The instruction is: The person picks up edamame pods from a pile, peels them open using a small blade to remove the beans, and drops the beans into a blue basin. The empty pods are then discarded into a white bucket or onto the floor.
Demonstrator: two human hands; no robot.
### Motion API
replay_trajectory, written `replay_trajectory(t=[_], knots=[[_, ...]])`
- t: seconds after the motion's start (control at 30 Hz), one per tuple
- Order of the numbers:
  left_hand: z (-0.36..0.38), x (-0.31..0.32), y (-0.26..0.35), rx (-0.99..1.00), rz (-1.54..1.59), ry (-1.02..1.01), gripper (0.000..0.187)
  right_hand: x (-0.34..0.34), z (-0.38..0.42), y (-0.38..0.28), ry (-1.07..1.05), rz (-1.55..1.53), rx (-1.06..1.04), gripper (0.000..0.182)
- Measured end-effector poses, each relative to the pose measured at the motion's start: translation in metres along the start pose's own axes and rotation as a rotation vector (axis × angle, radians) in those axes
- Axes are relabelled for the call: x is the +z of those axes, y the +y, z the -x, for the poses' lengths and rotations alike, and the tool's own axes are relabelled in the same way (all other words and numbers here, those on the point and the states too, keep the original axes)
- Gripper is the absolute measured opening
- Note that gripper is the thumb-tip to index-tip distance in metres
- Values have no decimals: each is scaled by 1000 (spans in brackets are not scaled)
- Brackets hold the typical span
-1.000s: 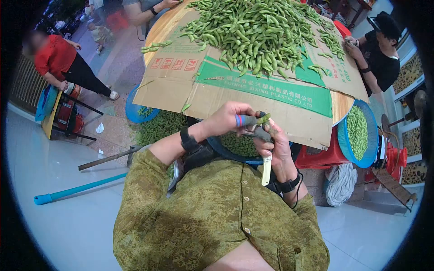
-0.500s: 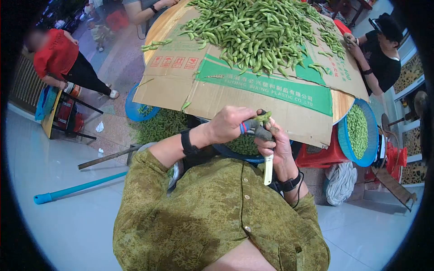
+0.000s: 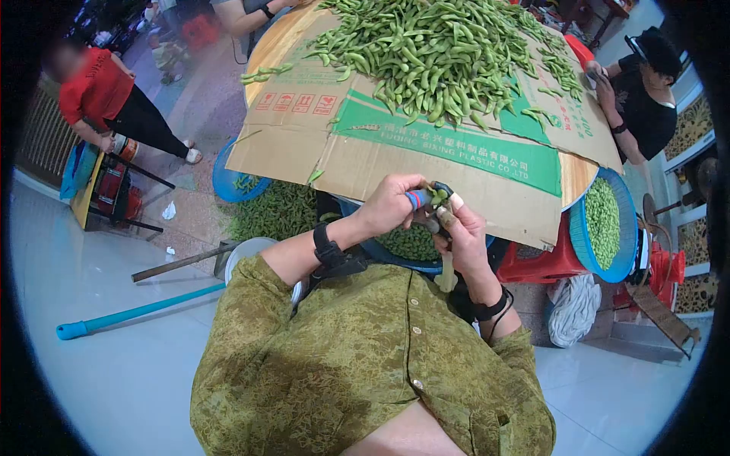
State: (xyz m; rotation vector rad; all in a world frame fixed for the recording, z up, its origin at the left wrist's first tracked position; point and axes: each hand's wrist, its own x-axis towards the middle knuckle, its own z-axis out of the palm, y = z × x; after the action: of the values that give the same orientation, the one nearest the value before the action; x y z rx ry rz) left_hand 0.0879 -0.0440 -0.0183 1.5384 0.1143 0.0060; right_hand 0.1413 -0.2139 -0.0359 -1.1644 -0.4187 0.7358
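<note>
My left hand (image 3: 391,204) and my right hand (image 3: 464,232) meet just below the front edge of the cardboard (image 3: 258,156). Between their fingertips is a green pod (image 3: 439,197), pinched by both. Dark coverings and a blue-red band show on some fingers. A pale handle (image 3: 446,273) hangs down from my right hand; its upper part is hidden in the fingers. Beyond the hands, a large heap of green pods (image 3: 433,61) lies on the cardboard. Under the hands sits a basin of shelled beans (image 3: 411,243).
Blue basket (image 3: 630,243) of beans stands right, beside a red stool (image 3: 540,264). Another blue basket (image 3: 222,178) and pods on the floor (image 3: 274,216) are left. A teal pole (image 3: 144,311) lies left. People stand or sit at left (image 3: 99,87), top and right (image 3: 646,99).
Both hands have shifted slightly, and my right hand has turned upward around the pod. The pale handle has swung and now hangs blurred, more upright.
</note>
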Motion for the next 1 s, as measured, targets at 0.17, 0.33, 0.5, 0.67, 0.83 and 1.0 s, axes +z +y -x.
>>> replay_trajectory(t=[0.17,0.33,0.5,0.67,0.83,1.0], knots=[[-4,7,-5,-23,16,52,22,4,4,1,58,310,-49,31],[-8,13,-5,-23,-38,108,23,1,8,0,35,450,-135,30],[-18,16,-21,-19,-41,150,22,3,9,2,61,436,-141,28],[-6,17,1,-50,-24,51,25,-3,6,-3,55,161,-9,29],[-1,14,4,13,18,-48,27,-2,9,-13,52,58,46,31],[-3,11,-14,43,-107,-15,25,-5,10,-7,2,70,69,35]])
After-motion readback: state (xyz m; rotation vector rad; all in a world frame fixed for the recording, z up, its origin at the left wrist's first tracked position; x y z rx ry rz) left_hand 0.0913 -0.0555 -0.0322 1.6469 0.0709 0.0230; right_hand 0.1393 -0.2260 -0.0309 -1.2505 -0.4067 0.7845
